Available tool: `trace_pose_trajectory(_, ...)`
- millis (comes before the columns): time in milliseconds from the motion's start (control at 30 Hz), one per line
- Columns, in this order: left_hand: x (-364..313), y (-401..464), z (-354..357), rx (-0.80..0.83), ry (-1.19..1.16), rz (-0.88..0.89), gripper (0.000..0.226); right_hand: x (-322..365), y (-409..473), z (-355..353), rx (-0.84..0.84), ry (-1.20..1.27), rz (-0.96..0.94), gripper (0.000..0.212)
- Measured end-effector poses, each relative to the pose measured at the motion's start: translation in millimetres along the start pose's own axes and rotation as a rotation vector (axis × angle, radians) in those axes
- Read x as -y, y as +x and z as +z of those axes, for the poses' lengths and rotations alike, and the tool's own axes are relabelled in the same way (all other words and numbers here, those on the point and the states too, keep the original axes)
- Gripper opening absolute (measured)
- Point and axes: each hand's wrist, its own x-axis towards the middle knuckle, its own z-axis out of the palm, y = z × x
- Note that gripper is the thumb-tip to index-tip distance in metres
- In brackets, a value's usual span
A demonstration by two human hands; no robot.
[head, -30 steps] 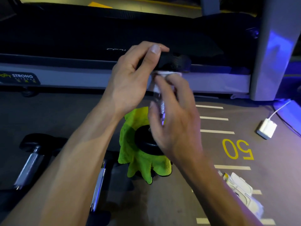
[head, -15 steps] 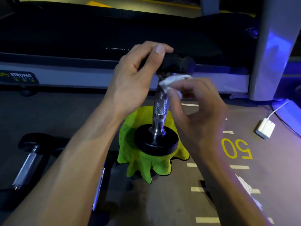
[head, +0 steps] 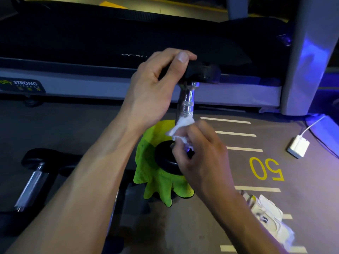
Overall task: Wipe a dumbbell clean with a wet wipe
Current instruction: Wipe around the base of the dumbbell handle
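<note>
Off to the left of both hands, a spare dumbbell (head: 34,178) lay flat on the floor. The left hand (head: 156,88) clasped the upper black head of the dumbbell (head: 187,105) being cleaned, thumb and fingers curled over it. That dumbbell stood upright – its long axis vertical – with the lower head resting on a green cloth (head: 156,182) between the two forearms. The right hand (head: 200,154), the nearer to the chrome handle's lower half, pinched a wet wipe (head: 180,128) against it. The bare knurled stretch lay directly above that hand, so the next stroke would probably run upward. Right of the hands sat a white charger (head: 298,146).
</note>
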Motion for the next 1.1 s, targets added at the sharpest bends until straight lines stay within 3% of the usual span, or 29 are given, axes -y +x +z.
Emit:
trace_pose_trajectory(233, -1, -2, -2, 0.014, -0.025, -0.009, 0.025, 2, 46, -1, -0.217, 0.244, 0.086, 0.004)
trace_pose_trajectory(400, -1, -5, -6, 0.005, -0.001, -0.005, 0.025, 6, 26, -1, -0.095, 0.354, 0.205, 0.028)
trace_pose_trajectory(500, 0, -4, -5, 0.018, -0.007, 0.002, 0.024, 1, 47, -1, -0.174, 0.406, 0.185, 0.013)
trace_pose_trajectory(700, 0, -5, -4, 0.027, -0.013, 0.021, 0.024, 0, 34, 6, -0.200, 0.466, 0.284, 0.011)
trace_pose_trajectory(867, 0, -5, -3, -0.001, 0.005, 0.021, 0.024, 5, 45, 2, -0.283, 0.312, 0.184, 0.007)
trace_pose_trajectory(1100, -1, -7, -6, -0.010, -0.011, 0.031, 0.025, 4, 17, 10, -0.238, 0.156, -0.009, 0.042)
